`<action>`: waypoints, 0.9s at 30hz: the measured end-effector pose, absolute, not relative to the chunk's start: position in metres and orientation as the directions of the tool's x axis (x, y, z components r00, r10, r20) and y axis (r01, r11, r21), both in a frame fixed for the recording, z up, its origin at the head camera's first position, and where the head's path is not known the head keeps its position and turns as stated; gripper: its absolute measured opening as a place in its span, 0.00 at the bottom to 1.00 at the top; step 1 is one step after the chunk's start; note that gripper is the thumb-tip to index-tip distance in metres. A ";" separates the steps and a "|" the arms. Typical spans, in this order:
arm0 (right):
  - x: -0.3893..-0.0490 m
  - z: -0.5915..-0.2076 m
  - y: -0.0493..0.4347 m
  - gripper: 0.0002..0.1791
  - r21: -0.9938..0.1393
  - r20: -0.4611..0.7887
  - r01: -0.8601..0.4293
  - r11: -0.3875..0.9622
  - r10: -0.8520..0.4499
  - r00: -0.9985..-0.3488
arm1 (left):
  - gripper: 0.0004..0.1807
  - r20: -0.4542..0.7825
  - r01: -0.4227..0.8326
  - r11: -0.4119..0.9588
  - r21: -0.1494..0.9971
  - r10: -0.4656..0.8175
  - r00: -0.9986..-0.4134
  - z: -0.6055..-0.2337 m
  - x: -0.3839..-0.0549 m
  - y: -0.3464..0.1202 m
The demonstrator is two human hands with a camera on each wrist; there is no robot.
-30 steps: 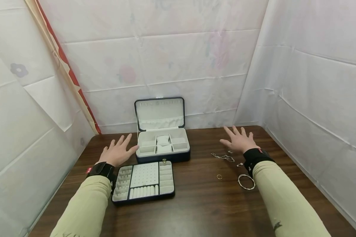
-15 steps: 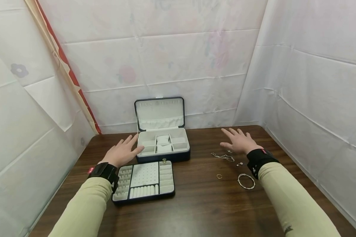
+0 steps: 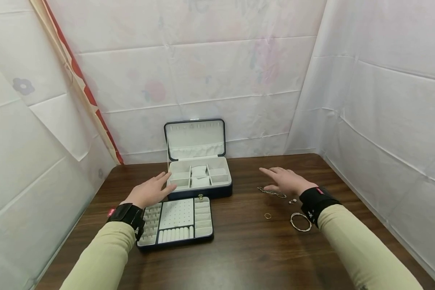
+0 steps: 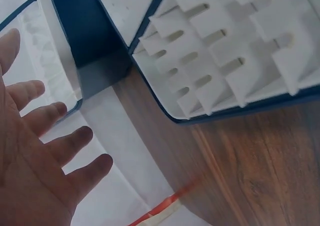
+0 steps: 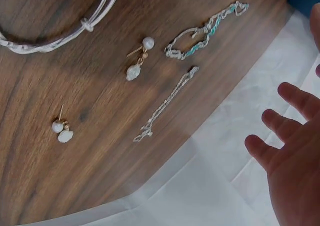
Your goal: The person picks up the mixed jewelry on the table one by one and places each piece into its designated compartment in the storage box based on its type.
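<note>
My left hand [image 3: 149, 191] hovers with fingers extended over the back left corner of a navy jewelry tray [image 3: 177, 213], its fingertips overlapping the left side of an open jewelry box [image 3: 221, 191]. In the left wrist view the fingers are spread and hold nothing. On the right, my right hand [image 3: 287, 181] is over the jewelry, fingers stretched toward the box and no object in its grasp. Beneath it lie a bracelet [image 5: 212, 28] with turquoise parts, a thin chain [image 5: 172, 93] and two pearl drop earrings [image 5: 133, 71]. Closer to me are a gold ring [image 3: 268, 218] and a silver bangle [image 3: 301, 230].
The brown wooden table [image 3: 235, 257] carries everything. White patterned sheets [image 3: 239, 80] hang behind it and along both sides. The box lid [image 3: 195, 139] stands upright, leaning back near the rear sheet. White compartments divide the box and tray.
My right hand has lowered and swung left over the chains, its fingers drawing closer together. The left hand has shifted slightly right and down toward the box. The jewelry has stayed in place.
</note>
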State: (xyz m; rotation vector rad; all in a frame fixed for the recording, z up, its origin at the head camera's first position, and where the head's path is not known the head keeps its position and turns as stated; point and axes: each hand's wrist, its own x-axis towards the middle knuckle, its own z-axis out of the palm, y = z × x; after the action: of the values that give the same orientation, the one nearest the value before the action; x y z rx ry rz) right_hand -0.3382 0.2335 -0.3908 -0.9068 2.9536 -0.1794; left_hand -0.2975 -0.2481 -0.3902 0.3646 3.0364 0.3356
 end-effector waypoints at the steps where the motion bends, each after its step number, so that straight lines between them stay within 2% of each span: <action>1: -0.337 -0.391 0.232 0.43 -0.120 -0.009 -0.569 0.814 -0.574 -0.819 | 0.41 -0.038 0.227 0.949 0.221 0.241 -0.970 -0.391 -0.297 -0.249; 8: -0.331 -0.394 0.224 0.42 -0.124 -0.012 -0.615 0.779 -0.621 -0.784 | 0.44 -0.065 0.204 0.952 0.228 0.224 -0.972 -0.394 -0.293 -0.255; 16: -0.318 -0.394 0.219 0.39 -0.170 -0.095 -0.610 0.774 -0.629 -0.772 | 0.49 -0.074 0.168 0.956 0.239 0.191 -0.979 -0.398 -0.284 -0.262; 21: -0.315 -0.400 0.216 0.38 -0.156 -0.116 -0.611 0.776 -0.628 -0.769 | 0.47 -0.080 0.167 0.955 0.246 0.192 -0.978 -0.405 -0.275 -0.271; 27: -0.312 -0.409 0.212 0.33 -0.165 -0.123 -0.649 0.743 -0.668 -0.734 | 0.45 -0.091 0.146 0.968 0.205 0.167 -0.982 -0.418 -0.265 -0.286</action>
State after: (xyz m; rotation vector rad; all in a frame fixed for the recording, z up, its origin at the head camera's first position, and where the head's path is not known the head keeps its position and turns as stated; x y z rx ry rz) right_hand -0.3116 0.2116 -0.4087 -1.0553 2.7680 -0.1649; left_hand -0.2646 -0.2859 -0.4178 0.2400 3.0095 0.3008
